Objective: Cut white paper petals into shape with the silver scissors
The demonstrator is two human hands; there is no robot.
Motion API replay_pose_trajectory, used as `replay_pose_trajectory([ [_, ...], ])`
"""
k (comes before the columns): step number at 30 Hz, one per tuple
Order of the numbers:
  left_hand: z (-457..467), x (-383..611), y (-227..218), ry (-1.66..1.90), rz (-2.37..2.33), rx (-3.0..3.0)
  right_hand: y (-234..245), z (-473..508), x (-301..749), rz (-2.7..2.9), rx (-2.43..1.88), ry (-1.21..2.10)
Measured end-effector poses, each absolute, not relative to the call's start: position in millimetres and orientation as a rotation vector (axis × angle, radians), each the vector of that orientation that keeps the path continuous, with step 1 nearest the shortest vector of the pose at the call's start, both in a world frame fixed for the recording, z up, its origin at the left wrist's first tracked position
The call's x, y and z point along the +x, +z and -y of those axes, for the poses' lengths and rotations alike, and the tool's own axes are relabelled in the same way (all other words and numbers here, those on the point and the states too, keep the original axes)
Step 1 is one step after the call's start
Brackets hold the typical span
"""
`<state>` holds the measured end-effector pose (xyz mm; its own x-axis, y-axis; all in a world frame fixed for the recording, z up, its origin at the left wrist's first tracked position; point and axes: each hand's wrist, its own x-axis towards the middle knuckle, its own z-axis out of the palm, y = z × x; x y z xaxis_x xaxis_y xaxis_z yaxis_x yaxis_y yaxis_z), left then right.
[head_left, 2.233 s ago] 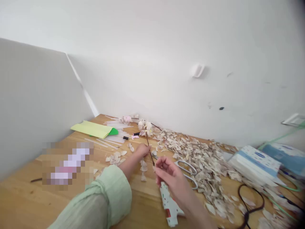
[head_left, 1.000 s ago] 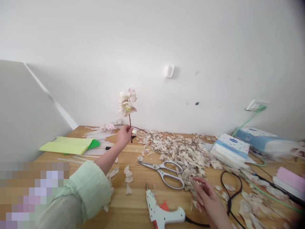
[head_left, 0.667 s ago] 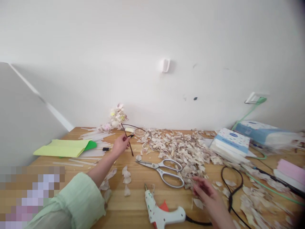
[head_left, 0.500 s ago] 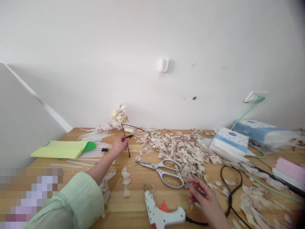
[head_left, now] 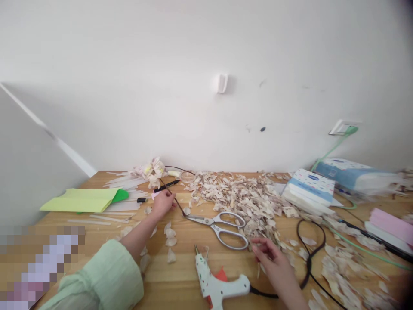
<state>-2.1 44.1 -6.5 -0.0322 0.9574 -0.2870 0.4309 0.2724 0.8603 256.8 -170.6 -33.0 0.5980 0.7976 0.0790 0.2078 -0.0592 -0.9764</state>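
Observation:
My left hand (head_left: 164,204) is closed around the thin dark stem of a handmade flower (head_left: 155,172). Its pale, yellow-touched bloom leans at the table's back left, and the lower stem end is close to the tip of the silver scissors (head_left: 222,228). My right hand (head_left: 270,255) has its fingers curled together just right of the scissor handles, beside the heap of dried petals (head_left: 238,193). Whatever those fingers hold is too small to name. Below the scissors lies a white glue gun (head_left: 219,284) with an orange trigger.
Yellow-green paper (head_left: 80,200), translucent glue sticks (head_left: 122,206) and a black pen (head_left: 166,186) lie on the left. Tissue packs (head_left: 309,189) stand back right. A black cable (head_left: 309,258) loops at right; a green cord (head_left: 329,150) runs to the wall socket.
My left hand has lowered the flower, tilting it so the bloom drops leftward to the table and the stem end points toward the scissors. My right hand has shifted slightly up and left.

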Motion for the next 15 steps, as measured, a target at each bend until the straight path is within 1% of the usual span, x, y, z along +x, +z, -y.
replay_pose_trajectory([
  [8, -42, -1, -11, 0.687, -1.664, 1.288, -38, 169, 251, 0.829, -1.434, 0.708],
  [15, -38, -1, -8, 0.727, -1.691, 1.320, -33, 172, 246, 0.778, -1.436, 0.762],
])
